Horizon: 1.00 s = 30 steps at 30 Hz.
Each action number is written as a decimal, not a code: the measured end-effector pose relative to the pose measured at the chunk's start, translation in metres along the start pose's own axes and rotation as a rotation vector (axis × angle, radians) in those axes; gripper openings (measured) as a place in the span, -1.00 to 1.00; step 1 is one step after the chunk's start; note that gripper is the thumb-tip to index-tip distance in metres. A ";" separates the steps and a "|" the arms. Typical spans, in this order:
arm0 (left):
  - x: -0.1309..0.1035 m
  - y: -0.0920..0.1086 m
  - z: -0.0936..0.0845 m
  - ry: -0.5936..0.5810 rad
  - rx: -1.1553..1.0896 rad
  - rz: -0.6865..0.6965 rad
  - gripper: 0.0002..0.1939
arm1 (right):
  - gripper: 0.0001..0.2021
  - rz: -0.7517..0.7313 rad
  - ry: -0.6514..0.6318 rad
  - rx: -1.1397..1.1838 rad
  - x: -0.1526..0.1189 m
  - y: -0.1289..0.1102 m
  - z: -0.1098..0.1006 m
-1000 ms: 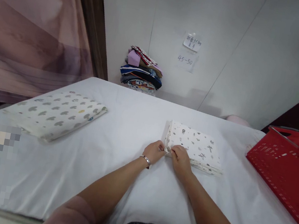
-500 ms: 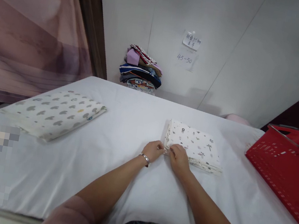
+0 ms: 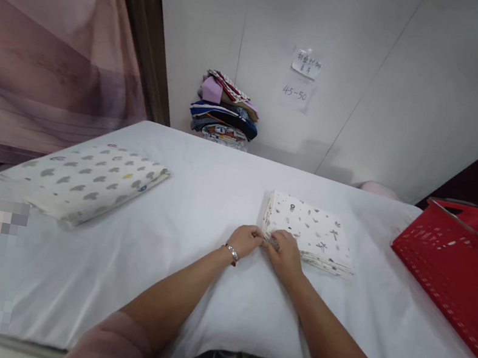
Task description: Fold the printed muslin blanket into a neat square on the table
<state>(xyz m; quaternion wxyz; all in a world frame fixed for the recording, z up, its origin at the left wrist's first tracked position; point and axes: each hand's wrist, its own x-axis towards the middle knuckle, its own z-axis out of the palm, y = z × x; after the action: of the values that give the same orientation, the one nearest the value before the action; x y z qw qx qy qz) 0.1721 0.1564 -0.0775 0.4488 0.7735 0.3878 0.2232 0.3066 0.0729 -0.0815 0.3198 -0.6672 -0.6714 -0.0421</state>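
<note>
A folded white cloth [image 3: 311, 226] with small grey and brown prints lies right of centre on the table [image 3: 208, 198]. At its near left corner, my left hand [image 3: 246, 240] pinches the layered edge, a silver bracelet on its wrist. My right hand [image 3: 285, 254] grips the same corner from the near side, its fingers curled over the fabric. The two hands' fingertips nearly meet there. Farther left lies a larger folded cloth [image 3: 95, 178], cream with grey mushroom-like or cloud-like shapes, touched by neither hand.
A red plastic basket [image 3: 459, 267] with a metal handle stands at the right edge. Behind the table rises a stack of folded fabrics [image 3: 226, 109] against the wall. Handwritten paper signs [image 3: 300, 79] hang there. A pink curtain [image 3: 49, 47] hangs at left.
My right hand's fingers have shifted slightly left, closer to the left hand at the cloth's corner. The folded cloths stay where they were.
</note>
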 end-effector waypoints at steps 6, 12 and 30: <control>0.001 -0.003 -0.003 0.033 0.043 -0.011 -0.86 | -0.93 0.048 0.059 0.074 0.002 0.001 0.004; -0.001 0.001 -0.006 -0.039 0.242 -0.110 -0.72 | -0.92 0.050 0.082 0.095 0.000 0.004 0.006; 0.006 0.018 -0.002 0.019 0.121 -0.236 -0.72 | -0.88 -0.025 0.185 0.095 0.001 -0.003 -0.005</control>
<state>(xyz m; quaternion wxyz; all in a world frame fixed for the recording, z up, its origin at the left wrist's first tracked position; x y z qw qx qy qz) 0.1814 0.1573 -0.0610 0.4208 0.7459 0.4933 0.1523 0.3057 0.0714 -0.0761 0.4113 -0.6359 -0.6486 -0.0756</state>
